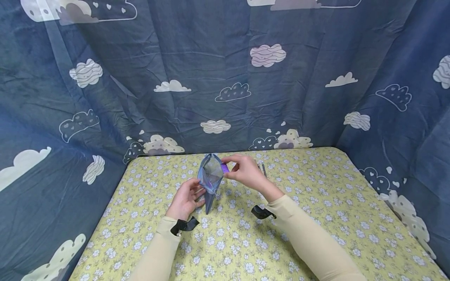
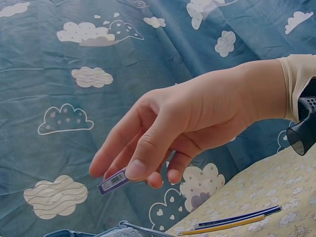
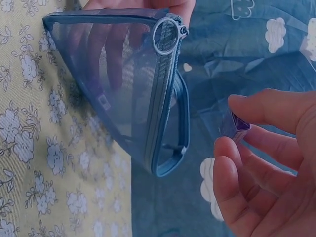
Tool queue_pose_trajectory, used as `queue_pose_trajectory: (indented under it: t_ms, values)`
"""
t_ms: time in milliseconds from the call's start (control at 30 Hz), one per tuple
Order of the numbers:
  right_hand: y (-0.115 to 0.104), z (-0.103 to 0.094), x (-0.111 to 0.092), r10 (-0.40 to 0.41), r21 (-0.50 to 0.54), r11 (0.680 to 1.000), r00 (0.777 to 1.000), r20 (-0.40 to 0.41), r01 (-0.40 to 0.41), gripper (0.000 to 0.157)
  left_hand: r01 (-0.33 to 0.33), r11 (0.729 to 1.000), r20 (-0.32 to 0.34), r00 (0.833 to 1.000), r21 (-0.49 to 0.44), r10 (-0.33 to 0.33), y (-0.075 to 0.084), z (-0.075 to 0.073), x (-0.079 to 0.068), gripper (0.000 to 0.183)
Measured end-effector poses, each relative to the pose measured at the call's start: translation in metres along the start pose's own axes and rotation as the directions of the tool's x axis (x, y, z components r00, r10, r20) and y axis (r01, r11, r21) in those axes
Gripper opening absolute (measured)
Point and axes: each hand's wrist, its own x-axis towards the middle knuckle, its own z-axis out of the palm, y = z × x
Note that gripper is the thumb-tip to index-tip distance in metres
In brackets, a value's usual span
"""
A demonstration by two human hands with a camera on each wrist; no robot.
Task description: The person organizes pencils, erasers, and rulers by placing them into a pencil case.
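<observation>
My left hand (image 1: 184,199) grips a blue mesh zip pouch (image 1: 209,203), thumb at its rim and fingers behind the mesh. The pouch stands tilted with its zipped mouth spread, and a round ring pull (image 3: 165,37) hangs at one end of the zip. Between thumb and fingertips, my right hand (image 1: 247,171) pinches a small purple box-shaped piece (image 3: 236,127) just right of the mouth. A barcode label shows on that piece (image 2: 113,181) in the left wrist view. Through the mesh in the right wrist view, a small pale mark (image 3: 103,102) shows low on the pouch.
Beyond the right hand, a yellow pencil-like stick (image 2: 222,224) and a blue one (image 2: 266,211) lie side by side. Yellow flowered cloth (image 1: 242,242) covers the table. Dark blue cloud-patterned curtains (image 1: 211,105) hang at the back and both sides.
</observation>
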Motion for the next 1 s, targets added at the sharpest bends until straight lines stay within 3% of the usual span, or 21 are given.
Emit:
queue_pose_trajectory:
  t_ms: [500, 1000]
  values:
    - [-0.005, 0.013, 0.008, -0.041, 0.003, 0.999, 0.995, 0.092, 0.041, 0.049, 0.016, 1.000, 0.032, 0.999, 0.013, -0.017, 0.006, 0.005, -0.014, 0.012]
    - [-0.012, 0.019, 0.014, -0.051, -0.016, 0.998, 0.993, 0.107, 0.053, 0.049, 0.018, 1.000, 0.013, 1.000, -0.021, -0.018, 0.002, 0.001, -0.003, 0.014]
